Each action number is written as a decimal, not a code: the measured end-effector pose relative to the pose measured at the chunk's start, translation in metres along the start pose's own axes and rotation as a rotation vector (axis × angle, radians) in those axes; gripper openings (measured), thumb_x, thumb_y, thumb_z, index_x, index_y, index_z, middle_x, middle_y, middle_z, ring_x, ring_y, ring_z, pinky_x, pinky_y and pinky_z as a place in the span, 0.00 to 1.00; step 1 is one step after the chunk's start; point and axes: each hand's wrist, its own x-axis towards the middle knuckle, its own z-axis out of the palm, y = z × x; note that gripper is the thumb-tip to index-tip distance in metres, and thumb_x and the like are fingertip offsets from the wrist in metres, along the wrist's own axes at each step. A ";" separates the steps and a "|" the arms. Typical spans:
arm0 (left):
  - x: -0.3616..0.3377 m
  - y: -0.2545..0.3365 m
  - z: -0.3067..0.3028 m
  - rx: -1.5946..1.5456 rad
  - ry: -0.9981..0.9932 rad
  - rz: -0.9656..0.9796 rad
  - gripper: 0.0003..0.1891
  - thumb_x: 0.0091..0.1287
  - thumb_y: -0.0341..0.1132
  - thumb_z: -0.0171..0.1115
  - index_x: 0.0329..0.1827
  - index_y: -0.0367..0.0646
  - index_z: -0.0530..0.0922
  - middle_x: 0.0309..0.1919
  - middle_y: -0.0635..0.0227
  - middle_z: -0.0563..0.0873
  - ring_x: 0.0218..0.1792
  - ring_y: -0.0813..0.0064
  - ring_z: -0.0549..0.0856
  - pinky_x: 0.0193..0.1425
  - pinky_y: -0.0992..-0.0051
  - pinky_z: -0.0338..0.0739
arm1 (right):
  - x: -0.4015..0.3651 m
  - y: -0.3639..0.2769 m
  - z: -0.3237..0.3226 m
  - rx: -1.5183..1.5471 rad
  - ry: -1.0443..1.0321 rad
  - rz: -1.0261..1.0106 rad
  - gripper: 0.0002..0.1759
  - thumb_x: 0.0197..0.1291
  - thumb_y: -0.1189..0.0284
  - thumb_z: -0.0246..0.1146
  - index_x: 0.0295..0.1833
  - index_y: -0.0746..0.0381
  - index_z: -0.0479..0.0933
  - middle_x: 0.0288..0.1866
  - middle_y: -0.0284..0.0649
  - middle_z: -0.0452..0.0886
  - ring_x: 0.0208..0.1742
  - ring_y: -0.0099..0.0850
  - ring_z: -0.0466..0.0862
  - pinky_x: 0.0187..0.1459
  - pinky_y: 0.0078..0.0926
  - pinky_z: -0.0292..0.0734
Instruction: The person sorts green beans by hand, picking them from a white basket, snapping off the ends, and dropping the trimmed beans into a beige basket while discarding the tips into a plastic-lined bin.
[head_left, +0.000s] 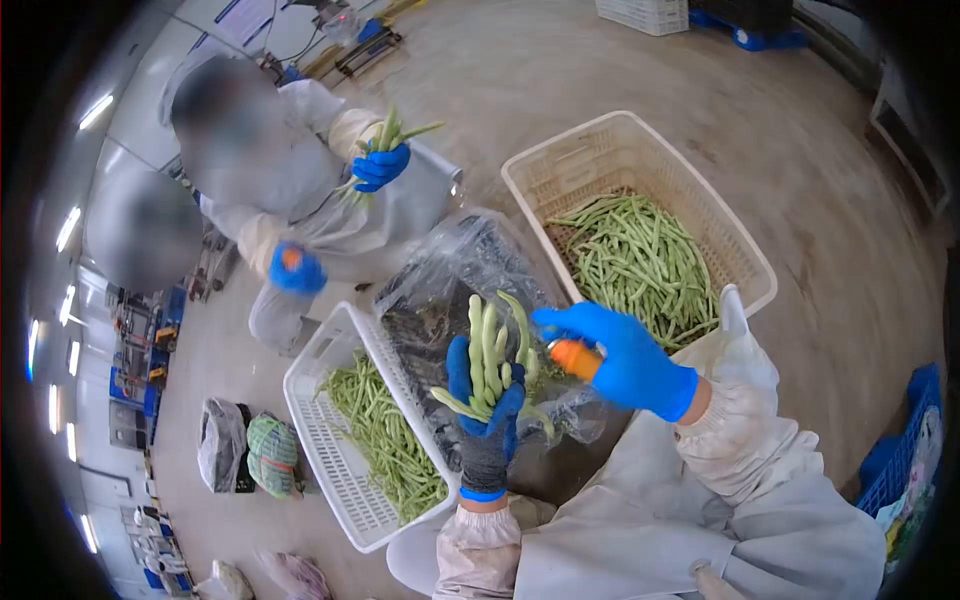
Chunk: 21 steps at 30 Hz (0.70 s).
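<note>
My left hand (484, 425), in a dark blue and grey glove, is closed around a bunch of green beans (489, 358) that point upward. My right hand (632, 362), in a blue glove, grips a small tool with an orange handle (576, 359). Its working end does not show, so its kind is uncertain. The tool is just right of the beans, apart from them. Below and behind my hands is a dark crate lined with clear plastic (470, 262). What lies inside it is mostly hidden.
A beige crate (735, 235) of green beans stands at the right, and a white crate (340, 445) of beans at the left. Across from me a co-worker's gloved hand (381, 168) holds beans; the other hand (296, 268) is blurred. Bags (272, 455) lie on the floor.
</note>
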 end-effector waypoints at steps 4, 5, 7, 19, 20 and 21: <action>0.016 -0.007 0.022 0.006 0.010 0.042 0.40 0.59 0.17 0.58 0.74 0.42 0.49 0.66 0.59 0.66 0.60 0.69 0.73 0.61 0.73 0.72 | -0.001 0.012 -0.053 0.070 0.413 0.020 0.17 0.63 0.77 0.58 0.58 0.63 0.74 0.43 0.38 0.81 0.41 0.25 0.80 0.44 0.23 0.77; 0.021 -0.007 0.026 0.044 0.003 0.041 0.39 0.59 0.18 0.58 0.73 0.41 0.50 0.64 0.60 0.68 0.57 0.69 0.75 0.59 0.74 0.73 | -0.002 0.013 -0.067 0.166 0.551 0.047 0.17 0.63 0.79 0.57 0.57 0.63 0.74 0.44 0.37 0.81 0.42 0.24 0.80 0.44 0.22 0.76; 0.035 -0.008 0.041 0.025 -0.042 0.032 0.42 0.52 0.18 0.60 0.73 0.42 0.54 0.56 0.63 0.74 0.43 0.74 0.79 0.50 0.75 0.78 | -0.004 0.018 -0.083 0.256 0.713 0.069 0.17 0.62 0.80 0.57 0.57 0.64 0.75 0.46 0.37 0.80 0.43 0.23 0.79 0.44 0.21 0.76; 0.035 -0.024 0.040 -0.164 -0.200 -0.238 0.45 0.49 0.31 0.64 0.72 0.39 0.53 0.49 0.61 0.78 0.38 0.74 0.81 0.40 0.77 0.81 | 0.008 0.050 -0.054 -0.196 -0.065 0.024 0.15 0.61 0.75 0.58 0.54 0.60 0.76 0.52 0.43 0.76 0.49 0.43 0.79 0.50 0.32 0.75; 0.032 -0.025 0.034 -0.166 -0.169 -0.246 0.45 0.49 0.33 0.65 0.72 0.38 0.54 0.45 0.63 0.79 0.37 0.74 0.81 0.40 0.76 0.81 | 0.007 0.047 -0.051 -0.191 -0.069 0.022 0.15 0.61 0.75 0.58 0.54 0.60 0.76 0.52 0.43 0.76 0.49 0.43 0.79 0.50 0.32 0.75; 0.030 -0.022 0.033 -0.165 -0.164 -0.243 0.45 0.49 0.33 0.65 0.72 0.38 0.54 0.45 0.63 0.79 0.37 0.74 0.81 0.40 0.76 0.81 | 0.007 0.043 -0.050 -0.180 -0.068 -0.009 0.14 0.61 0.73 0.58 0.52 0.59 0.76 0.49 0.43 0.77 0.47 0.44 0.79 0.47 0.34 0.75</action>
